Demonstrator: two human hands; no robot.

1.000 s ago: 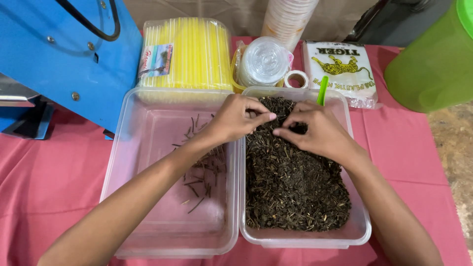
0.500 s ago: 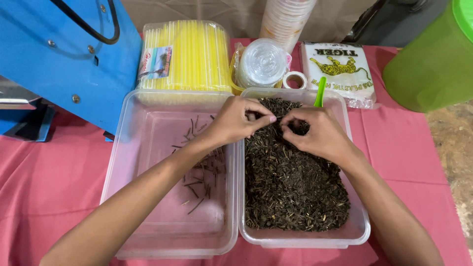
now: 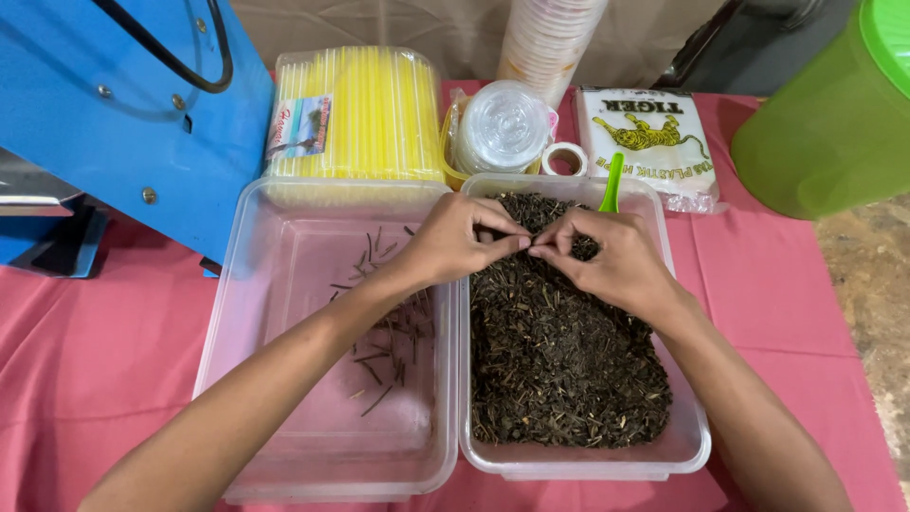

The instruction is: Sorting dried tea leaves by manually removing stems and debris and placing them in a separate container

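Our hands meet over the dark dried leaves.

Our left hand (image 3: 453, 239) and right hand (image 3: 607, 261) pinch fingertips narrowly together above the clear plastic tub of dark dried leaves (image 3: 559, 370); a clear plastic tub holding loose twigs (image 3: 275, 313) sits at nine o'clock.

Bright, even daylight; soft faint shadows; sharp focus; mild wide-angle stretch at edges.

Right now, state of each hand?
Left hand: fingers pinched shut over the dried leaves; what it grips is too small to tell.
Right hand: pinched the same way, fingertips meeting the left's; contents unclear.
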